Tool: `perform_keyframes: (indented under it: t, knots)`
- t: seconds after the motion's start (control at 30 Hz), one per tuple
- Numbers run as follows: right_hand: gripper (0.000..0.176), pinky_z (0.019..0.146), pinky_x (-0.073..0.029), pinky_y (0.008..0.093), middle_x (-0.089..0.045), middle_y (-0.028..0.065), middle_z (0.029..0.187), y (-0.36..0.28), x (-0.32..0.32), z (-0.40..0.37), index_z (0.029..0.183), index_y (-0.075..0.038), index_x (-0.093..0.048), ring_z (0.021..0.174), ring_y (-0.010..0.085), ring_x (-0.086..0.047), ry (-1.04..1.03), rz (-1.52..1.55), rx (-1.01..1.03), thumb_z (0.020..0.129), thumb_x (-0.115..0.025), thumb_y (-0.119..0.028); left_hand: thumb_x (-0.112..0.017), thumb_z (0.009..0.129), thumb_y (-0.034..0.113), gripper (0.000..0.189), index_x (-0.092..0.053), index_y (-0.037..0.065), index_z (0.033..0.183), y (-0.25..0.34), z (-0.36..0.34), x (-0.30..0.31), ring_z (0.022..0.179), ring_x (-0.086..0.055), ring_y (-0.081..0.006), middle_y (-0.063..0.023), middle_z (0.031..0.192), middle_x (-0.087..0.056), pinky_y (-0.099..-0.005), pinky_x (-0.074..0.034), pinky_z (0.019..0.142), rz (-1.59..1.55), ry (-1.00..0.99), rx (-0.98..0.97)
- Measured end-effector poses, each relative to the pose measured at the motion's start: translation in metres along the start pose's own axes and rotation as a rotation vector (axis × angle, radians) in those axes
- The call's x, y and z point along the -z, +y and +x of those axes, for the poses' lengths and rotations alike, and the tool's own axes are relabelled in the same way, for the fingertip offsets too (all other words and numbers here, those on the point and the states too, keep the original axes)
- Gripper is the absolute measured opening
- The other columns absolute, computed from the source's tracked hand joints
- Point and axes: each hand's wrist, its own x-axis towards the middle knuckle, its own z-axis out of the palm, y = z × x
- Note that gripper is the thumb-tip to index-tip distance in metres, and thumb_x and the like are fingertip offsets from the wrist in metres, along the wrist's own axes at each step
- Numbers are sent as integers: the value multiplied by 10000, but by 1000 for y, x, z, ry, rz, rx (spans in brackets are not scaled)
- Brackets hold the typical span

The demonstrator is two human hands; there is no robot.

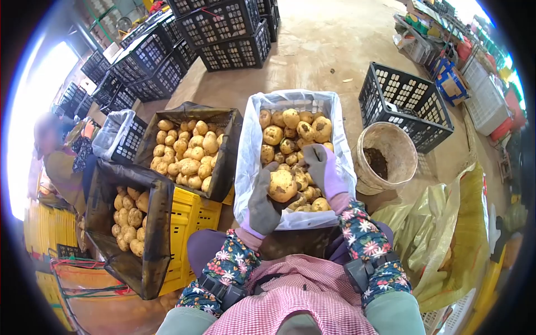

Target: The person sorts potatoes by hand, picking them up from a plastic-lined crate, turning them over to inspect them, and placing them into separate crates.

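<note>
Landmark: white-lined crate, directly in front of the person, its liner folded out over all four rims.
Left hand: gloved, at the near rim of the white-lined crate, fingers closed around a large potato.
Large potato: held just above the heap at the near end of the white-lined crate, touching the potatoes beneath or very nearly so.
Right hand: gloved, palm down on the heap near the right wall of the white-lined crate. Whether it grips anything cannot be told.
Potatoes: fill the white-lined crate to about rim height, deepest at its far end.
Dark-lined crate: just left of the white-lined crate, the walls touching or almost so, also heaped with potatoes.
Second dark-lined crate: further left and nearer, tilted, resting on a yellow crate.
Bucket: just right of the white-lined crate, with dark soil inside and a narrow gap between the two.
Black crate: beyond the bucket, right of the white-lined crate.
Sacks: crumpled, right of the near rim of the white-lined crate.
Open room: bare floor stretches beyond the far rim of the white-lined crate up to stacked black crates.
Other person: well to the left of the white-lined crate, at the picture's edge.
</note>
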Motion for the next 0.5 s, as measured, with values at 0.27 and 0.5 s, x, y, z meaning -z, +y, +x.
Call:
perform_keyframes:
  t: [0.27,0.5]
  knots:
    - [504,907,-395,434,-596,79,954,-34,-36,-58,1145,-37,-552,963,273,-571,8,-888,663,769,-645,-360,-347,1008,415,465,-487,32,1231,-22,31,51,1054,-593,-175,-99,1163,-563,-311,-519,889,-920,-654,259]
    - [178,645,-496,332,-639,163,766,-6,-20,-25,958,-13,-632,705,261,-641,-114,-251,266,849,-579,-142,-345,989,452,459,-513,79,1197,-22,24,57,1009,-621,-288,-146,1107,-604,-453,-560,780,488,104,-173]
